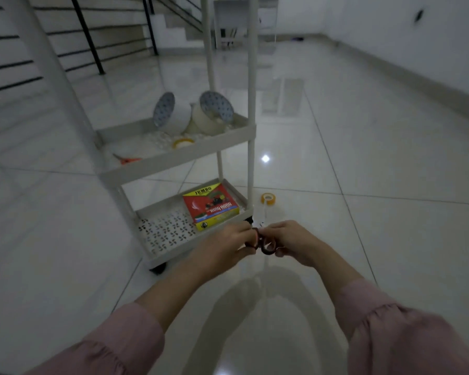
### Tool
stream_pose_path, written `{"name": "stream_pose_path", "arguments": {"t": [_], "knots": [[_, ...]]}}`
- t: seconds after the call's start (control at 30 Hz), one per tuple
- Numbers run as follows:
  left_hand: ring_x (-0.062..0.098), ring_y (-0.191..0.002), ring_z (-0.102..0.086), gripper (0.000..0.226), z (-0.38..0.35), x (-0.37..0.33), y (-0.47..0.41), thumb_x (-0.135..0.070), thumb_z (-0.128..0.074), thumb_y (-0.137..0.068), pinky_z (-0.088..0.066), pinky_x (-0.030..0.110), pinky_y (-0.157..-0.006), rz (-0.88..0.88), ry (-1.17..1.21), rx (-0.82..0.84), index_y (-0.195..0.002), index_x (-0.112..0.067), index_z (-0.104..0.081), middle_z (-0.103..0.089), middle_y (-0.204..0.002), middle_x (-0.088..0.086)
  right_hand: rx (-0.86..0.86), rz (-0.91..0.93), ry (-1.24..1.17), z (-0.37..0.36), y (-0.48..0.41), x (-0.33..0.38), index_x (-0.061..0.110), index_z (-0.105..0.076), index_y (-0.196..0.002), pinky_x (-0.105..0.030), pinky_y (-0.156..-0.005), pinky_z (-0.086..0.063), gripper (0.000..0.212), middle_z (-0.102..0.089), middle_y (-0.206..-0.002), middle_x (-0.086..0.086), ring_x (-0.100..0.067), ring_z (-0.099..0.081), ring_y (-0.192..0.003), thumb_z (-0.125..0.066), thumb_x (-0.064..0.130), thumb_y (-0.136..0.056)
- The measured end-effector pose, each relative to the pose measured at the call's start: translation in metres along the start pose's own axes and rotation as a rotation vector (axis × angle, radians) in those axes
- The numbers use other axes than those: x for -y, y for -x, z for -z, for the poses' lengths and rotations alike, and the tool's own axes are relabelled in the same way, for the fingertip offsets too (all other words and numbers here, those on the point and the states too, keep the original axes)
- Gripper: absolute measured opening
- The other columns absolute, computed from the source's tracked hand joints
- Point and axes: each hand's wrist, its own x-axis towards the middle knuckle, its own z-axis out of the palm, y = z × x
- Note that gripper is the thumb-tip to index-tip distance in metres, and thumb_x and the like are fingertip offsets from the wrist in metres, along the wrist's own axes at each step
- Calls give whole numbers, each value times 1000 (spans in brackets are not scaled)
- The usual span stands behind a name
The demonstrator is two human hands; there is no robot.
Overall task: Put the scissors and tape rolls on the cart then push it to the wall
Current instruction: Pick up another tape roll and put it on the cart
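Observation:
A white tiered cart (173, 155) stands on the tiled floor ahead of me. Its middle shelf holds two large white tape rolls (171, 115) (214, 112), a small yellow tape roll (183, 142) and orange-handled scissors (127, 159). Another small yellow tape roll (268, 198) lies on the floor just right of the cart. Both my left hand (228, 243) and my right hand (290, 242) grip a pair of dark-handled scissors (264, 243) low in front of the cart's bottom shelf.
A red and yellow box (210, 205) lies on the cart's perforated bottom shelf. A staircase with black railings (87, 36) rises at the left. A white wall (417, 44) runs along the right. Furniture (241, 20) stands at the back.

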Motion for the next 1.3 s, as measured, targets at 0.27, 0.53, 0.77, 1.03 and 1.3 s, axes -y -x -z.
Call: {"name": "stream_pose_path", "arguments": {"t": [0.27,0.53,0.77,1.03,1.3], "knots": [[20,-95,-46,27,140,-4,20,-33,-57,-84,-36,33,-80,-30,-551,-713,-104,-15,-53,-62,-104,9,-59,369,-227,-45,46,76,11,-61,-78,-27,-47,-49,13,-60,-76,-11,-21,-58,-63,-63,21,-87],[21,-107,-53,47,185,35,73,-27,-54,-91,-47,34,-87,563,106,-909,-134,-16,-39,-49,-126,4,-151,641,-38,-111,45,190,9,-63,-96,-22,-34,-49,14,-53,-76,-6,-14,-54,-53,-53,18,-93],[10,-90,-60,31,185,58,78,-17,-56,-89,-45,4,-69,621,156,-842,-119,-9,-58,-68,-111,6,-71,436,163,-140,12,242,-6,-59,-98,-15,-30,-41,18,-55,-64,-10,-8,-50,-33,-64,2,-83],[9,-88,-61,26,192,68,82,-18,-60,-87,-43,0,-67,556,166,-821,-113,-12,-61,-69,-104,2,-165,457,400,-181,-22,230,-4,-63,-99,-40,-79,-52,28,-68,-94,-21,-30,-64,-83,-64,20,-85],[22,-109,-44,35,166,49,76,-26,-47,-93,-27,20,-94,528,-240,-969,-126,-14,-44,-51,-119,10,-528,981,447,-158,1,167,3,-63,-105,-27,-87,-38,24,-63,-106,-17,-28,-54,-102,-58,20,-89]]}}
